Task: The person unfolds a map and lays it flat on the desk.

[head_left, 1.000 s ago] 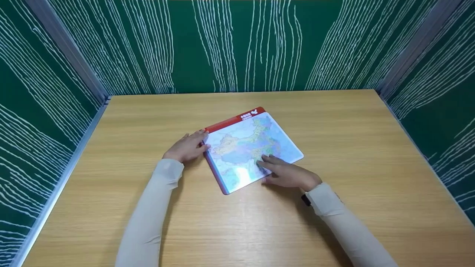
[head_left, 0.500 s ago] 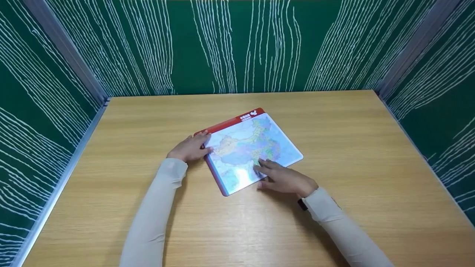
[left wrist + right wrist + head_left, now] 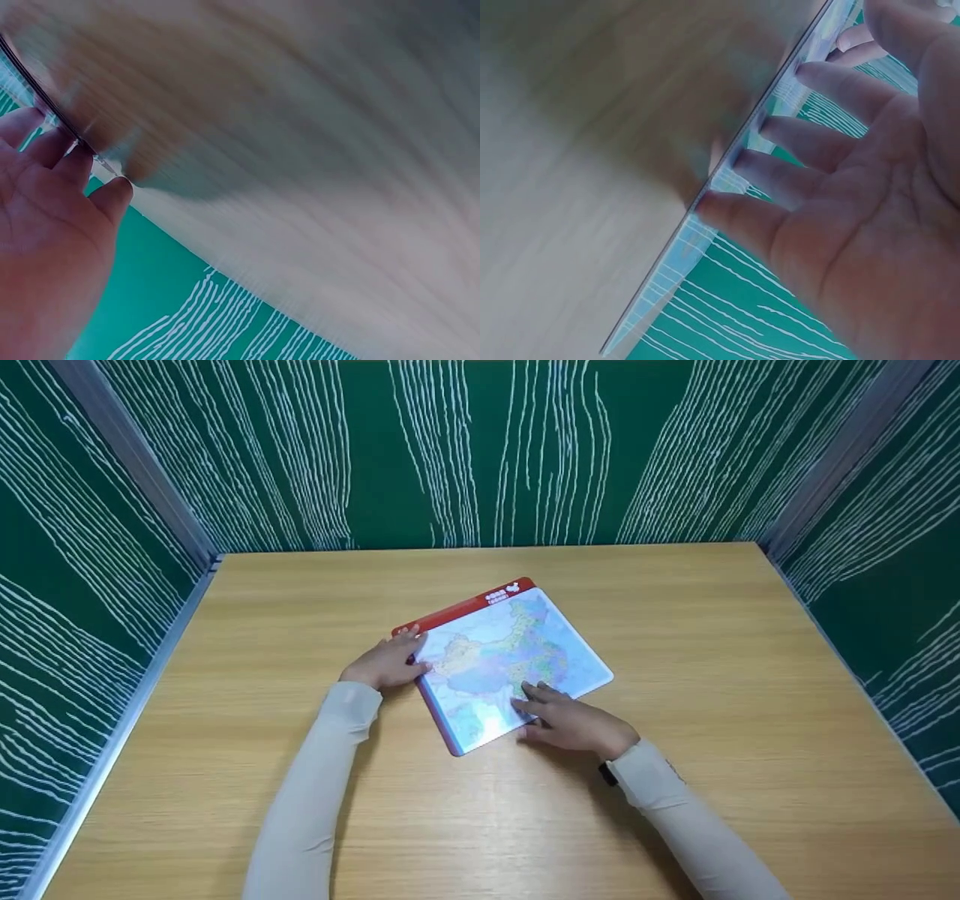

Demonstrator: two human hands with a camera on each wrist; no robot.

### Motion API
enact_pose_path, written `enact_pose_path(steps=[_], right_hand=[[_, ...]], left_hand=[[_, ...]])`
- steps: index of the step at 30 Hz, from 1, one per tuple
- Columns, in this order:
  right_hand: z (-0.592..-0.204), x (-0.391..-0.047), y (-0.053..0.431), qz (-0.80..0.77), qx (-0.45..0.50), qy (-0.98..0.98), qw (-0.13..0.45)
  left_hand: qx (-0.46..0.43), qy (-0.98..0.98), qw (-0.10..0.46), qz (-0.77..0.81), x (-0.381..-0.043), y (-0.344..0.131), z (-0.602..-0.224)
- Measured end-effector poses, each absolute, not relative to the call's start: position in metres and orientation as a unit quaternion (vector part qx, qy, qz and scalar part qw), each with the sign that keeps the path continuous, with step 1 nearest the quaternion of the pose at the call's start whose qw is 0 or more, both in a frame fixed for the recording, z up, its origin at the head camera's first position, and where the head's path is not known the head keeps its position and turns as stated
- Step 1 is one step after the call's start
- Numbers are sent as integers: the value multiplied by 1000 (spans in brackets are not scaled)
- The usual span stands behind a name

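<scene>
A thin, glossy map [image 3: 487, 645] with rounded corners lies flat and turned at an angle on the wooden table. It has a red band with white lettering along its far side and a darker strip down its left. My left hand [image 3: 384, 663] rests at the far-left corner, fingers over the red band and thumb on the left margin. At the near edge, my right hand [image 3: 577, 723] lays its straight fingers on the printed surface, its thumb beside that edge. The right wrist view shows the fingertips [image 3: 709, 206] touching the map, seen almost edge-on.
The wooden table [image 3: 750, 682] extends around the map on all sides. Green panels [image 3: 390, 450] with wavy white lines stand behind and beside it, joined by grey corner posts [image 3: 847, 457]. A bright light reflection falls on the map's near part.
The left hand has shifted slightly right along the corner, baring the red band's left end. The right hand has slid a little left and nearer to me. The map stays in place.
</scene>
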State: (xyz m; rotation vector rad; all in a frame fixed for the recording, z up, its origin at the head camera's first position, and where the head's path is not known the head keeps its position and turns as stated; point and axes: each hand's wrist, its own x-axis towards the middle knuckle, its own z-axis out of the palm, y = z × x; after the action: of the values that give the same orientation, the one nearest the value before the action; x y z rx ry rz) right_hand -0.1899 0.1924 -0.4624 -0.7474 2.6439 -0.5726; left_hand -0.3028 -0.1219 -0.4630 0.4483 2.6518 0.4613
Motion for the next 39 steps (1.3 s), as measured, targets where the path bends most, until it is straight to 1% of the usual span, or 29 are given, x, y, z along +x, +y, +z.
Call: enact_pose_path(steps=[10,22,29,34,39], right_hand=[[-460,-191,192,-209,-243,929,184],[-461,-201,200,-223,-245,926,180],[-462,-204,206,-235,-287,916,154],[-462,-206,206,-230,-275,919,166],[-461,-207,204,-228,-269,921,165]], left_hand=[[169,952,205,149,-300,-122,-461],[149,953,209,162,-294,-122,-457],[169,949,207,170,-292,-122,-462],[154,950,206,174,-288,-123,-461],[151,953,203,166,-285,-123,-458]])
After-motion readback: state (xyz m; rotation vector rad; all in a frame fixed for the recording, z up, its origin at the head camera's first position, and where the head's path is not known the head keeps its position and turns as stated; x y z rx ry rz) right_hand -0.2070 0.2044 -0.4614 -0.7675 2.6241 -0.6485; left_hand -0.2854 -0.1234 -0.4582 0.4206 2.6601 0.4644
